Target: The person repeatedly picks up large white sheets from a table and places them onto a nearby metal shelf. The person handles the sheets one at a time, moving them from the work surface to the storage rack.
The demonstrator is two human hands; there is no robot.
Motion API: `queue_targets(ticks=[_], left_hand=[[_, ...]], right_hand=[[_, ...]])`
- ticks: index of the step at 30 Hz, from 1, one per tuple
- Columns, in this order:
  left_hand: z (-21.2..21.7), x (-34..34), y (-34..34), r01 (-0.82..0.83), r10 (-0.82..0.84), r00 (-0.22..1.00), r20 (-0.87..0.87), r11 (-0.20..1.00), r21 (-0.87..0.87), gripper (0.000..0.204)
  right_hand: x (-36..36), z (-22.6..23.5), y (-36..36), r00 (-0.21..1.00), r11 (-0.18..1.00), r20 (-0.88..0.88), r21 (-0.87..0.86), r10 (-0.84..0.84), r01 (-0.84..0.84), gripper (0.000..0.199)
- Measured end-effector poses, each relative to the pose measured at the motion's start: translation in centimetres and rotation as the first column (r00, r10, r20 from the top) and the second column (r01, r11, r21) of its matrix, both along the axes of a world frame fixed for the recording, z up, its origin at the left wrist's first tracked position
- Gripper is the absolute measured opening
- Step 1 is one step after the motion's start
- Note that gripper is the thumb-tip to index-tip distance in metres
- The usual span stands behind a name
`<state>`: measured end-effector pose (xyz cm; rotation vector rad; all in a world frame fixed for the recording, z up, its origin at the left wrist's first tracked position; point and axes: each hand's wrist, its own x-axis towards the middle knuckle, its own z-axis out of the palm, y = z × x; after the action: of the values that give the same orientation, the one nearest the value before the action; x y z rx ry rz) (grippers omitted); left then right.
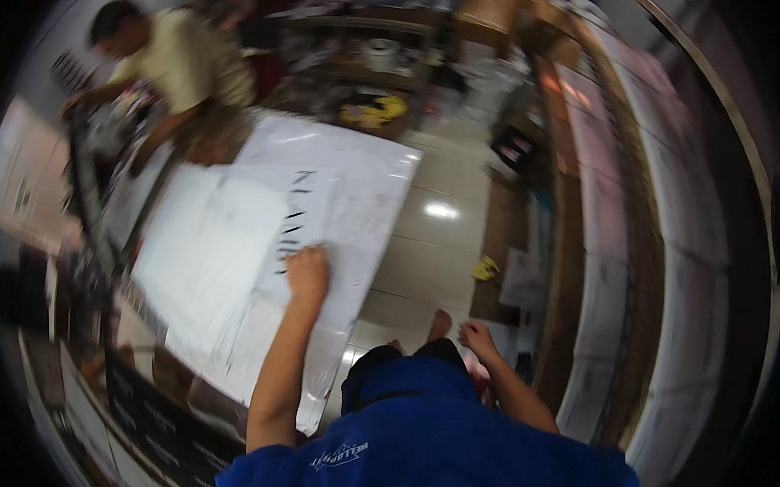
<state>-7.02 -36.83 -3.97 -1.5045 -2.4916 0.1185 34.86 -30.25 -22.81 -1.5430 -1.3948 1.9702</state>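
Note:
My left hand (pixel 308 275) is over a large white sheet (pixel 363 210) that carries a column of black lettering. Its fingers are curled closed beside the letters; whatever they grip, if anything, is hidden. A whiter, glossy panel (pixel 209 224) covers the left part of the same work surface. My right hand (pixel 477 338) hangs low beside my right leg, away from the sheet. Its fingers look curled, and I make out nothing in them. Motion blurs much of the picture.
Across the surface at the far left, a person in a pale yellow shirt (pixel 196 66) reaches toward a dark frame (pixel 88 194). Tiled floor (pixel 433 242) runs along the right, with a yellow scrap (pixel 485 268) beside it. Long white-topped shelves (pixel 604 236) line the right. Cardboard boxes (pixel 488 12) stand behind.

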Motion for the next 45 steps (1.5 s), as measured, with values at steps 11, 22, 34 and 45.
queue_targets(ticks=[11,22,34,45], left_hand=[[3.3,7.8,-0.4,0.215,-0.245,0.930,0.273,0.967,0.134,0.012],[8.8,17.4,0.8,0.374,-0.604,0.544,0.582,0.796,0.476,0.019],[-0.4,10.1,-5.5,-0.197,-0.028,0.839,0.544,0.916,0.351,0.031],[-3.4,11.3,-2.8,-0.130,-0.003,0.901,0.434,0.953,0.275,0.031]], right_hand=[[-16.6,20.9,1.4,0.801,0.974,-0.555,0.103,0.225,-0.202,0.031],[-1.5,17.9,6.5,0.984,0.858,-0.132,0.484,-0.122,0.171,0.018],[39.8,12.6,16.2,0.172,0.628,0.604,0.750,-0.779,0.208,0.011],[53.3,9.8,23.1,-0.296,0.625,0.627,0.772,-0.721,0.112,0.012]])
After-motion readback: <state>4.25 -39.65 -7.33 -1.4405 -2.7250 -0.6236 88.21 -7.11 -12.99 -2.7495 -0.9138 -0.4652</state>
